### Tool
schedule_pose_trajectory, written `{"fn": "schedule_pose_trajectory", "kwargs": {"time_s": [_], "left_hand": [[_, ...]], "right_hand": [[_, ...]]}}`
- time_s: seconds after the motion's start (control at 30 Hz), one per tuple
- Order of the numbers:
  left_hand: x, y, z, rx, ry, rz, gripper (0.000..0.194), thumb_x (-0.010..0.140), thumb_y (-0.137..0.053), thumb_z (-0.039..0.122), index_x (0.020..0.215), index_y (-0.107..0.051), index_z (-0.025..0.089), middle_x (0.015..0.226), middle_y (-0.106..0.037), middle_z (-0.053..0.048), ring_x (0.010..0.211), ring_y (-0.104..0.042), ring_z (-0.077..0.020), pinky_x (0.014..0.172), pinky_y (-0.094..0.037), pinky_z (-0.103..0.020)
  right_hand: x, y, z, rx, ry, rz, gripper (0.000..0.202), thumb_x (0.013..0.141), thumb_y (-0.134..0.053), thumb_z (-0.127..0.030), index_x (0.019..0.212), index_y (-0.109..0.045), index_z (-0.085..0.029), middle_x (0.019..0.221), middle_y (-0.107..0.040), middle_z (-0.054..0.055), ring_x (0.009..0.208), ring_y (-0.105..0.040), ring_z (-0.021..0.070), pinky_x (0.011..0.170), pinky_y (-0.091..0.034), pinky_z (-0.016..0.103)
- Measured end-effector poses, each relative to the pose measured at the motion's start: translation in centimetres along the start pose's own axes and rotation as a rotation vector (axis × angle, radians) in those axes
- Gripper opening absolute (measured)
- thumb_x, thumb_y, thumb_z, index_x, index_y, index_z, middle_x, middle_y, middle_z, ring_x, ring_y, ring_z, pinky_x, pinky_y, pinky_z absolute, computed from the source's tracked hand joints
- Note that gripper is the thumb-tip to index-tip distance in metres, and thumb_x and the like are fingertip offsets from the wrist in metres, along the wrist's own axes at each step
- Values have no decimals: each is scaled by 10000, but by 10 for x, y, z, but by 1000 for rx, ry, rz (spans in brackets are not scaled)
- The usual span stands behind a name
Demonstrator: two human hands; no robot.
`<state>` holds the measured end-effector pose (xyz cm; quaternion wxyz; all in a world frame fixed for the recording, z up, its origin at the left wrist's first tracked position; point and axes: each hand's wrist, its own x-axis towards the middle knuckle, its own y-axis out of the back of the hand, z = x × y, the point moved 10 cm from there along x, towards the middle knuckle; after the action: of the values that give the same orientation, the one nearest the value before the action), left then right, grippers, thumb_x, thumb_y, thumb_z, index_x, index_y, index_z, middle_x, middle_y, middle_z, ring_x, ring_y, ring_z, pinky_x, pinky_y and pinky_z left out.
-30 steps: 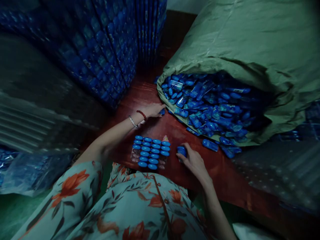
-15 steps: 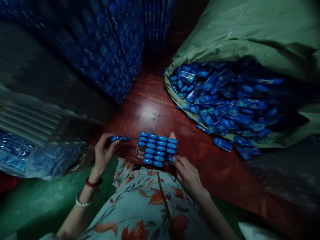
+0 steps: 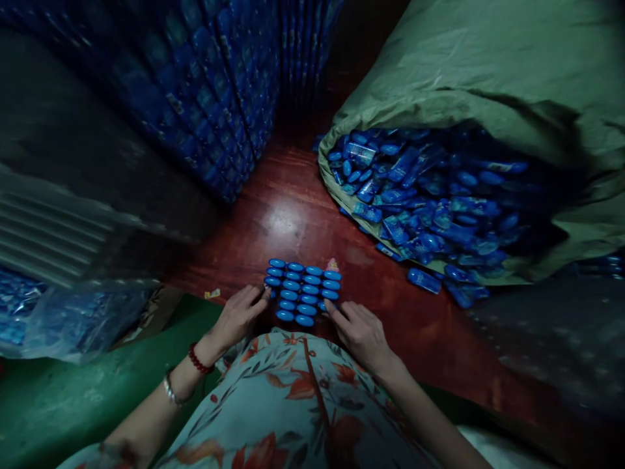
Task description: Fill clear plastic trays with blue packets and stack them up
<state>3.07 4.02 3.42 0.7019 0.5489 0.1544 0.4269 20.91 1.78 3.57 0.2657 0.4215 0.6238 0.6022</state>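
Observation:
Small blue bottles [image 3: 291,295] stand packed in rows at the table's near edge, their glossy oval ends facing up. My left hand [image 3: 243,309] is at the left side of this block, its fingers closed around a blue bottle that they mostly hide. On the opposite side, my right hand [image 3: 360,329] pinches another blue bottle at the end of a row, with only a bit of blue showing by the fingertips. Whatever holds the rows together underneath is hard to make out.
A large green sack [image 3: 390,107] lies at the right, its mouth full of blue bottles. A few loose bottles [image 3: 424,281] rest on the red-brown table [image 3: 288,218] outside it. Tall stacks of packed blue bottles [image 3: 215,98] and grey trays [image 3: 53,228] stand left.
My left hand has moved right, bringing its bottle from beside the block into the left side. My right hand has pushed slightly inward, its bottle now closer in line with the row.

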Motion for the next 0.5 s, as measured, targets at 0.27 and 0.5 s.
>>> {"fn": "schedule_pose_trajectory", "kwargs": {"time_s": [0.27, 0.5], "left_hand": [[10, -6, 6, 14, -143, -154, 385, 862, -349, 64, 1130, -578, 217, 1026, -614, -92, 950, -563, -209, 824, -493, -329], [9, -2, -2, -10, -68, -24, 390, 904, -367, 131, 1258, -507, 218, 952, -608, -85, 801, -557, -172, 707, -477, -280]], "right_hand": [[-34, 21, 69, 215, -416, 352, 294, 917, -423, -204, 1162, -585, -209, 782, -584, 35, 746, -543, 138, 729, -451, 265], [-102, 16, 195, -21, -1048, 473, 511, 916, -313, -440, 1239, -497, -89, 1172, -472, 228, 1135, -433, 301, 935, -356, 522]]}}
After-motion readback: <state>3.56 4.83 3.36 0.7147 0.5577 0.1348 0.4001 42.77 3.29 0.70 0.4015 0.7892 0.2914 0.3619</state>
